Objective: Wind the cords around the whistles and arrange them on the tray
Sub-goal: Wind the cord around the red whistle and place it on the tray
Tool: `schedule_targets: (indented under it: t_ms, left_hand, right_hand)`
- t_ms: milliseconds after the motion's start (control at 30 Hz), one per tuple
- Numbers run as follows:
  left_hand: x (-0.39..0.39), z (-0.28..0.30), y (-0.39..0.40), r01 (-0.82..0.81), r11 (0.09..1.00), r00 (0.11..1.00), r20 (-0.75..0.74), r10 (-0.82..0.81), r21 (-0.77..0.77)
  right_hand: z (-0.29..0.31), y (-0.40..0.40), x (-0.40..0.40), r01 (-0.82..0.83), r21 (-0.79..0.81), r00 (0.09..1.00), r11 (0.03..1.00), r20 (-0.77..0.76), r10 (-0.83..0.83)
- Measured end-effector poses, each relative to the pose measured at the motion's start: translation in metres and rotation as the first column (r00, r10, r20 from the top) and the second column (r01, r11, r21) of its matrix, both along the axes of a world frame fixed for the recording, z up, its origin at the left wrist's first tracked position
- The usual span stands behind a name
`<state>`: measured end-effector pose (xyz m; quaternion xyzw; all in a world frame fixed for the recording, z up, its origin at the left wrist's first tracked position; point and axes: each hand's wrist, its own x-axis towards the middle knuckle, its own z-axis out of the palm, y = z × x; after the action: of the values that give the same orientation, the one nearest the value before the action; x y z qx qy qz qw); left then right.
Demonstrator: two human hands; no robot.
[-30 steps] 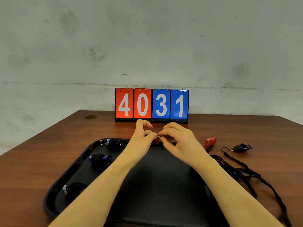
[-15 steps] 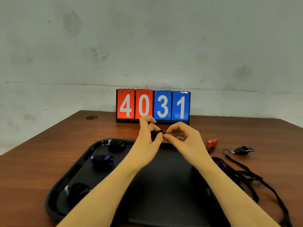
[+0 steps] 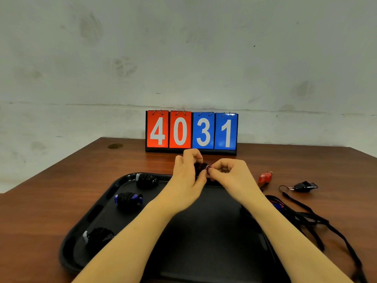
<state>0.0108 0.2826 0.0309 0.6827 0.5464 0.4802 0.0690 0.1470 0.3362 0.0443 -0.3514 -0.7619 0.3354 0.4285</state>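
Both hands meet over the tray's (image 3: 122, 181) far rim, the left hand (image 3: 186, 176) gripping the wound whistle (image 3: 199, 166) while the right hand (image 3: 228, 173) pinches its ring just beside.

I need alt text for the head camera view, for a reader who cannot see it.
Two bare hands, left hand and right hand, hold a small cord-wrapped whistle above a black tray on which three wrapped whistles lie. A red whistle, a black whistle and loose cords lie to the right.

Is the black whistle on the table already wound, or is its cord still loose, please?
Loose: the black whistle lies bare on the table, its cord trailing toward the person.
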Motion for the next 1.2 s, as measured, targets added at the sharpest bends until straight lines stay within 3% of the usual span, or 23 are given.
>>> schedule_targets:
  t_ms: [433,733,967,1200]
  left_hand:
    - [-0.005,0.02,0.007,-0.005,0.996,1.0,-0.021,0.003,-0.09]
    - [-0.033,0.03,-0.004,-0.087,0.981,0.988,-0.14,0.063,-0.174]
    - [-0.05,0.02,0.003,-0.113,0.939,0.969,-0.243,0.033,-0.324]
    - [-0.053,0.007,0.015,-0.18,0.913,0.954,-0.293,0.07,-0.366]
  right_hand:
    - [0.021,-0.002,-0.016,0.188,0.048,0.971,0.981,0.14,-0.193]
    - [0.015,-0.01,-0.038,0.159,-0.089,0.977,0.983,0.154,-0.145]
    - [-0.009,-0.003,-0.051,0.175,-0.179,0.972,0.968,0.19,-0.14]
    - [-0.027,0.002,-0.051,0.217,-0.021,0.899,0.976,0.395,-0.191]
